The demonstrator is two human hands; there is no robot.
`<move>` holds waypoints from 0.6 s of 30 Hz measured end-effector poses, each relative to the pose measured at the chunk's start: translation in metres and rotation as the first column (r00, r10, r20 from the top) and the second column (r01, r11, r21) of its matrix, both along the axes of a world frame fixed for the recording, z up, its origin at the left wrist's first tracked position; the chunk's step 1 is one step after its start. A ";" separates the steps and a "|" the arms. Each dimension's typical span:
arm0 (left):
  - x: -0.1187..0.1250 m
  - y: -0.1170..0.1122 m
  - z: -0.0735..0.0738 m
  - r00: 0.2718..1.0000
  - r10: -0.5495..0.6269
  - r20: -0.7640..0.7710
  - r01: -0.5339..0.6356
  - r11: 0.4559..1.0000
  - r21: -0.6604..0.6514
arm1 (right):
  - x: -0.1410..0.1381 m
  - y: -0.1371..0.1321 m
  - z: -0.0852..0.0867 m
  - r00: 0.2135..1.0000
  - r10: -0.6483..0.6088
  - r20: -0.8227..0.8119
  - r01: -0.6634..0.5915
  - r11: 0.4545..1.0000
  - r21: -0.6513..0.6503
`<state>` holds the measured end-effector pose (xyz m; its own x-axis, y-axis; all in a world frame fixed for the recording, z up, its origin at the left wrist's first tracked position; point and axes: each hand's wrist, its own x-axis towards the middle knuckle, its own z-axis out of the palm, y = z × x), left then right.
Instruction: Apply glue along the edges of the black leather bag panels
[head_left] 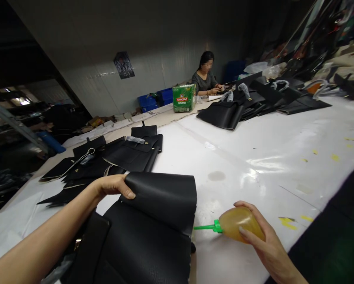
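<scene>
My left hand [113, 185] grips the upper edge of a black leather panel [162, 201] and folds it back over the stack of black leather pieces [141, 248] lying in front of me. My right hand [261, 236] is closed round a yellowish glue bottle [239, 223] held on its side. Its green nozzle [206, 227] points left at the edge of the folded panel, close to it.
The long white table [254, 157] carries more black leather pieces at the left [126, 154] and at the far end [239, 108]. A green carton [184, 98] stands at the back. A person [205, 79] sits working there. Blue crates [155, 100] line the wall.
</scene>
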<state>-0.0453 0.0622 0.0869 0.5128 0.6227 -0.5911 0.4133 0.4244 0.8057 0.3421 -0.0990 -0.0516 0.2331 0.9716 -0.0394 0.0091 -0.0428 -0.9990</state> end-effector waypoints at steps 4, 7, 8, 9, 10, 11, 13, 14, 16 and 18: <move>-0.001 0.001 -0.020 1.000 0.008 0.018 -0.008 1.000 -0.001 | 0.002 0.001 -0.001 0.981 0.115 0.154 -0.118 0.993 0.008; -0.002 0.001 -0.030 1.000 -0.006 0.024 0.006 1.000 0.000 | 0.002 0.005 -0.002 0.970 0.137 0.202 -0.145 0.989 0.027; -0.003 0.001 -0.032 1.000 -0.008 0.028 0.008 1.000 0.003 | 0.001 0.007 -0.003 0.969 0.139 0.203 -0.149 0.988 0.033; -0.004 0.001 -0.032 0.999 -0.008 0.033 0.008 1.000 0.006 | 0.000 0.009 -0.004 0.968 0.145 0.205 -0.156 0.987 0.039; -0.005 0.001 -0.032 0.999 -0.007 0.038 0.006 1.000 0.008 | -0.001 0.011 -0.004 0.966 0.152 0.211 -0.165 0.985 0.044; -0.006 0.001 -0.032 0.999 -0.003 0.041 0.003 1.000 0.010 | -0.002 0.013 -0.005 0.962 0.161 0.220 -0.175 0.984 0.044; -0.007 0.001 -0.030 0.999 0.007 0.043 -0.007 1.000 0.010 | -0.003 0.018 -0.005 0.954 0.175 0.245 -0.191 0.981 0.043; -0.007 0.001 -0.029 0.999 0.011 0.043 -0.012 1.000 0.010 | -0.004 0.020 -0.005 0.951 0.174 0.255 -0.191 0.981 0.044; -0.006 0.002 -0.029 0.999 0.019 0.044 -0.019 1.000 0.007 | -0.005 0.023 -0.005 0.947 0.173 0.272 -0.193 0.980 0.049; -0.005 0.003 -0.029 0.999 0.022 0.046 -0.023 1.000 0.001 | -0.005 0.025 -0.002 0.940 0.178 0.291 -0.202 0.978 0.053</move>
<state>-0.0504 0.0647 0.0575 0.5253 0.6351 -0.5663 0.3660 0.4321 0.8242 0.3368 -0.0740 -0.0541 0.0338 0.9961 0.0814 0.2924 0.0680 -0.9539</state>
